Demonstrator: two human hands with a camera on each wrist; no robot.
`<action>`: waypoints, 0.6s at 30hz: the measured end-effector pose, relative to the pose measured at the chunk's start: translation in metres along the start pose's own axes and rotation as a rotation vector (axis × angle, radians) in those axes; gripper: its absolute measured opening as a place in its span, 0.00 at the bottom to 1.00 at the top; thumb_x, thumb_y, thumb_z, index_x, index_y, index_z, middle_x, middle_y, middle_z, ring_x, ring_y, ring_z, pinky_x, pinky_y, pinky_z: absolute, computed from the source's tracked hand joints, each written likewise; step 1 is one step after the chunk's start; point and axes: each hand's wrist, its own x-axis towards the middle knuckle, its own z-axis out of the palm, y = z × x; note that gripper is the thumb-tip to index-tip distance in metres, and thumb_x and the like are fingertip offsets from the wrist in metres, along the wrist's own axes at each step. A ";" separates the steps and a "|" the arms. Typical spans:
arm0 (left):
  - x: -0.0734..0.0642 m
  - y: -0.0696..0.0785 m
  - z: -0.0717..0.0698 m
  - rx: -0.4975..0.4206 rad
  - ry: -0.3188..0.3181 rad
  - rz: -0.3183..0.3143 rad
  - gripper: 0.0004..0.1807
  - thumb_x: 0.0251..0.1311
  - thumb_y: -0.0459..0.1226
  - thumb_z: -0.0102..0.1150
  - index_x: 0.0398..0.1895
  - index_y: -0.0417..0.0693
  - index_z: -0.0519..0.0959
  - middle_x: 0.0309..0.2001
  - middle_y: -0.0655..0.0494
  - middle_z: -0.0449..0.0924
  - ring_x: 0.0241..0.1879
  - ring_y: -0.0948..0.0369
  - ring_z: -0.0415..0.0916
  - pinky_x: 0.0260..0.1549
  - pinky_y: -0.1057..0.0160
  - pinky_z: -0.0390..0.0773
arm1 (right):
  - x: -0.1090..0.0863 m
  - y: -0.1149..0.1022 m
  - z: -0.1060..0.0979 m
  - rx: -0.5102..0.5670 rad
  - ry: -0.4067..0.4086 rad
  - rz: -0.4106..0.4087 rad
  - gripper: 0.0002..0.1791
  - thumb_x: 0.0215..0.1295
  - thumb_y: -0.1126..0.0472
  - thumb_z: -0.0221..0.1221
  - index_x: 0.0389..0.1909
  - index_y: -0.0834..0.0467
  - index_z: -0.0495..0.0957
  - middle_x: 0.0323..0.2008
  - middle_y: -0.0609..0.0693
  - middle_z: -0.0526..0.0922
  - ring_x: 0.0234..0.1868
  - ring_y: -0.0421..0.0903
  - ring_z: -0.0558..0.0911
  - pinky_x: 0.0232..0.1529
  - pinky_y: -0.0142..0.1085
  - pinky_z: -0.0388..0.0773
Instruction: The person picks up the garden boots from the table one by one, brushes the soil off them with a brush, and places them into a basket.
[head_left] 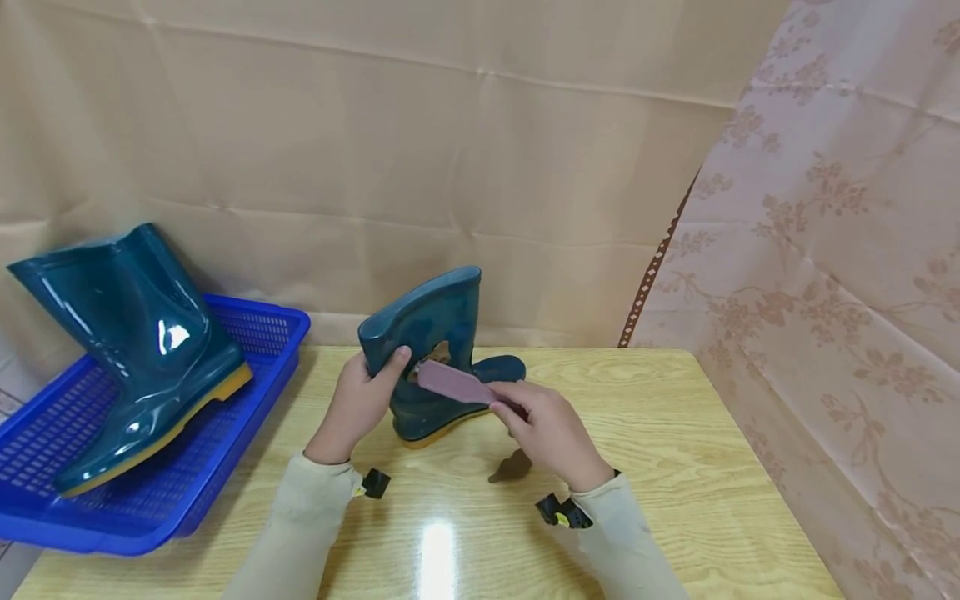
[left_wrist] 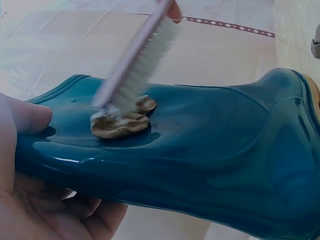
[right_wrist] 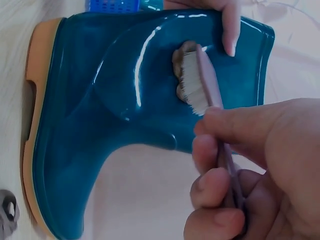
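A dark teal rain boot (head_left: 450,304) with a yellow-tan sole stands on the table, its shaft leaning left. My left hand (head_left: 362,402) grips the shaft near the top, thumb on the near side and fingers behind it, as the left wrist view shows. On the shaft sits a lump of brown mud (left_wrist: 120,124). My right hand (head_left: 551,425) holds a pinkish-mauve scrub brush (head_left: 456,383) by its handle. In the right wrist view the white bristles (right_wrist: 194,85) are right at the mud, with the thumb along the handle.
A blue plastic basket (head_left: 273,321) stands at the left, with a second teal rain boot (head_left: 150,350) lying tilted in it. The wood-grain table (head_left: 660,467) runs back to a beige cloth (head_left: 480,150); a floral cloth (head_left: 862,333) hangs at the right.
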 end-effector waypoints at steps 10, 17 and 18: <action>0.001 0.000 0.001 0.034 0.017 -0.023 0.34 0.76 0.58 0.50 0.65 0.37 0.73 0.55 0.40 0.81 0.54 0.47 0.77 0.61 0.41 0.75 | 0.000 0.003 -0.004 -0.028 0.039 -0.029 0.11 0.73 0.60 0.64 0.53 0.50 0.87 0.25 0.36 0.75 0.21 0.35 0.71 0.20 0.30 0.68; 0.001 -0.002 0.003 0.033 0.019 0.012 0.31 0.76 0.56 0.52 0.61 0.37 0.77 0.47 0.41 0.81 0.50 0.49 0.78 0.57 0.44 0.77 | -0.001 0.001 -0.004 -0.020 0.073 -0.140 0.12 0.71 0.60 0.66 0.53 0.52 0.87 0.30 0.37 0.79 0.24 0.34 0.71 0.21 0.29 0.67; 0.000 -0.002 0.003 0.031 0.013 0.019 0.30 0.76 0.56 0.52 0.61 0.37 0.77 0.48 0.41 0.82 0.51 0.49 0.78 0.57 0.43 0.77 | -0.001 0.001 -0.004 -0.021 0.072 -0.163 0.12 0.72 0.59 0.65 0.53 0.51 0.87 0.30 0.37 0.79 0.24 0.34 0.71 0.21 0.28 0.67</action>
